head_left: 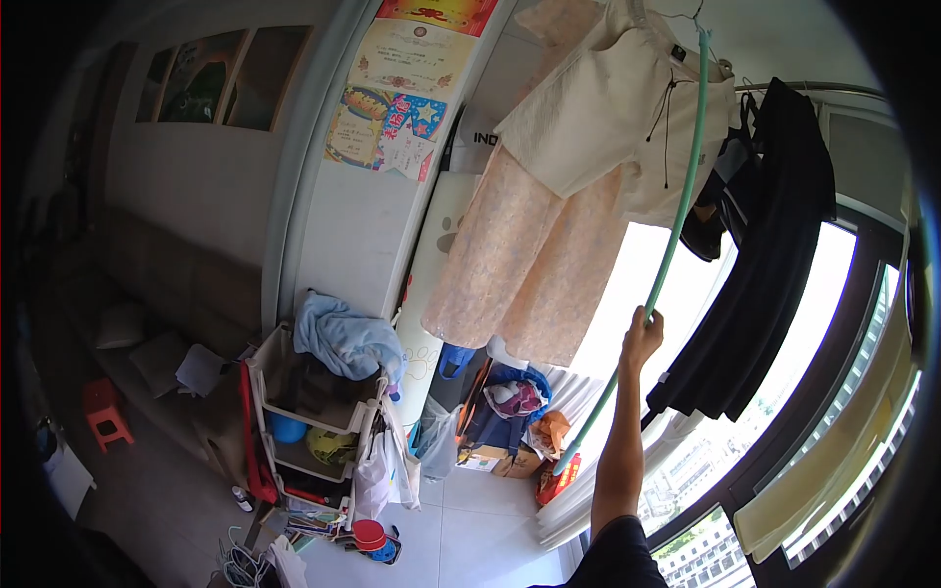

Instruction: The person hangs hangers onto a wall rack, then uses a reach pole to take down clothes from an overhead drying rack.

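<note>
My right hand (642,338), on a raised arm, is closed around a long pale-green pole (679,220). The pole slants from low in the middle of the view up to the rail area. Its upper end is at the hanger hook (698,18) above a cream short-sleeved top (588,113); whether it bears the hanger's weight I cannot tell. Pinkish patterned trousers (529,255) hang behind and below the top. To the right hangs a long black garment (760,260). My left hand is out of view.
A metal rail (843,89) runs along the ceiling by bright windows. Below stand a tiered storage rack (312,407) with a light-blue cloth (348,335), and bags with a box (505,461). A red stool (107,414) and a sofa (186,265) are at left.
</note>
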